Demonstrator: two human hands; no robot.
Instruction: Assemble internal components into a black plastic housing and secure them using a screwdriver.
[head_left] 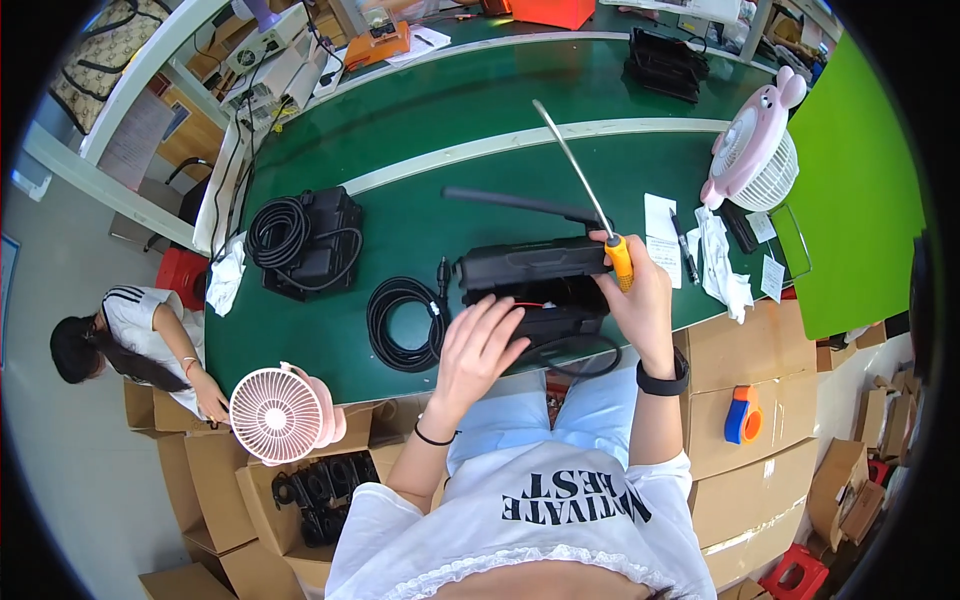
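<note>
Gripping a screwdriver (pixel 600 205), right hand (pixel 640 300) flanks the black unit (pixel 535 265); left hand (pixel 478 345) open over it, cable coil (pixel 402 322) beside, fan (pixel 277 415) near.

Landmark is the black device (pixel 535 290) at the near table edge. We can't see its near half: our left hand (pixel 478 345) covers the open middle, and we can't tell what the fingers touch. Our right hand (pixel 640 300) hides the device's right end and the lower part of the screwdriver (pixel 590 195) handle; the screwdriver tip is too thin to tell its type. The papers (pixel 662 232) right of the device carry print too small to tell. The boxes (pixel 320 490) below-left of it hold dark parts we can't identify.
</note>
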